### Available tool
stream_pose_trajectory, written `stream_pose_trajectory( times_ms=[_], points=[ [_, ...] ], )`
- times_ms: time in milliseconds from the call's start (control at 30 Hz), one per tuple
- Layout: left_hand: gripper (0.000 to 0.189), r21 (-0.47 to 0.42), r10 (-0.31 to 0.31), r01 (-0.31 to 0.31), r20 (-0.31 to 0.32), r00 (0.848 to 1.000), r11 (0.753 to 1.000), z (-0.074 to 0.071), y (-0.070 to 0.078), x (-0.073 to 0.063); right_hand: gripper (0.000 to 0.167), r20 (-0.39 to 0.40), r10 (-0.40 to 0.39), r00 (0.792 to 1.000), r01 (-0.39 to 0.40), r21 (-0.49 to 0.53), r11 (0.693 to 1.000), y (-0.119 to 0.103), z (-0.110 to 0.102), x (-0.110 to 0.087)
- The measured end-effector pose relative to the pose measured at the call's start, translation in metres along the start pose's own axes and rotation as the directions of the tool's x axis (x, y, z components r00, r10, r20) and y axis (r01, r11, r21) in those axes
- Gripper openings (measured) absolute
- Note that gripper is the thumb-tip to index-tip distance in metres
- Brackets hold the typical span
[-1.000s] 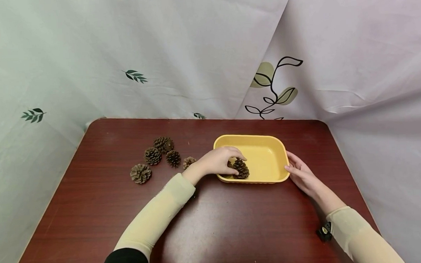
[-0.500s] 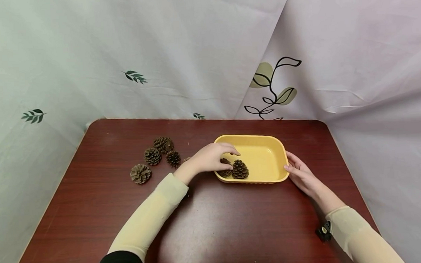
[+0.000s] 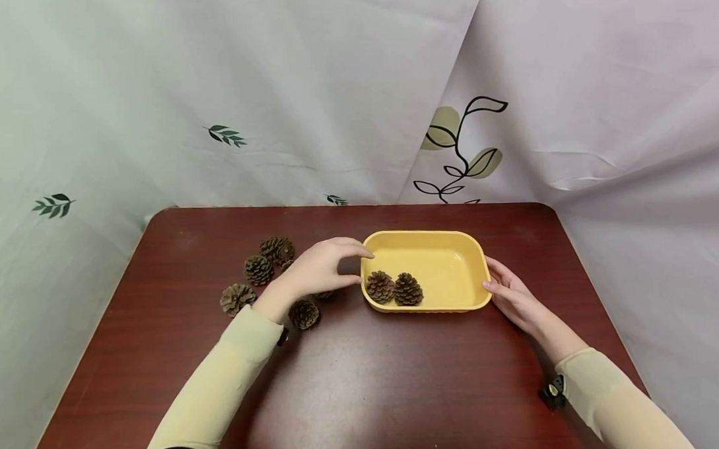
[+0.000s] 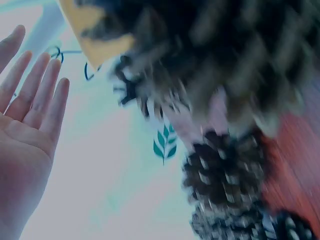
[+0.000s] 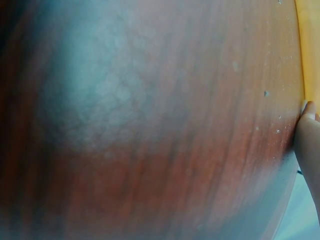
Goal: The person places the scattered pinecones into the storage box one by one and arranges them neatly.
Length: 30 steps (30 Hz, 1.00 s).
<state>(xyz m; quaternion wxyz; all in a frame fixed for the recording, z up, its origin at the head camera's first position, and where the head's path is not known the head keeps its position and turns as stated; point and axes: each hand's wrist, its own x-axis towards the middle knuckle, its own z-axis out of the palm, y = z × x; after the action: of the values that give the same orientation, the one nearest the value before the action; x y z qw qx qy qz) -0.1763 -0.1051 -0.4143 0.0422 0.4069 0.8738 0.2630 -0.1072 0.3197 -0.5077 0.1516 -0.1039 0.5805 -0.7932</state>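
Left grip (image 3: 318,268) has drawn leftward, widely parted at the yellow tray (image 3: 445,269).

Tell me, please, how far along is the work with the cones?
Two pine cones lie in the yellow tray, so these look done. In hand: the right grip holds the tray; the left grip is empty near it. Probably left: several loose cones on the table.

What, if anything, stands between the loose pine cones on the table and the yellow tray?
In the head view, the left hand lies between most of the loose pine cones and the tray, its fingers at the tray's left end. Nothing else visible blocks the way, though the hand hides some of the table.
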Motion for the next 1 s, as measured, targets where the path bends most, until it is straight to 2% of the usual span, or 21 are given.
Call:
stream_pose_trajectory(
  times_ms=[167,333,700,1000],
  points=[
    [0.043,-0.023,-0.022,0.021,-0.046,0.999,1.000,-0.012,-0.010,-0.017,0.051,-0.007,0.008,1.000,-0.008,-0.008,1.000,-0.001,0.001,0.000],
    [0.043,-0.033,-0.061,0.059,-0.062,0.996,0.998,-0.023,-0.019,-0.035,0.051,-0.010,0.013,1.000,-0.013,-0.007,1.000,-0.001,0.001,0.000],
    [0.043,0.024,-0.170,0.173,-0.083,0.982,0.985,-0.041,-0.037,-0.083,0.050,-0.007,0.004,1.000,-0.004,-0.006,1.000,-0.002,0.001,-0.001],
    [0.045,0.041,-0.185,0.196,-0.187,0.965,0.980,-0.053,-0.054,-0.122,0.050,-0.009,0.006,1.000,-0.006,-0.009,1.000,-0.001,0.002,0.000]
  ],
)
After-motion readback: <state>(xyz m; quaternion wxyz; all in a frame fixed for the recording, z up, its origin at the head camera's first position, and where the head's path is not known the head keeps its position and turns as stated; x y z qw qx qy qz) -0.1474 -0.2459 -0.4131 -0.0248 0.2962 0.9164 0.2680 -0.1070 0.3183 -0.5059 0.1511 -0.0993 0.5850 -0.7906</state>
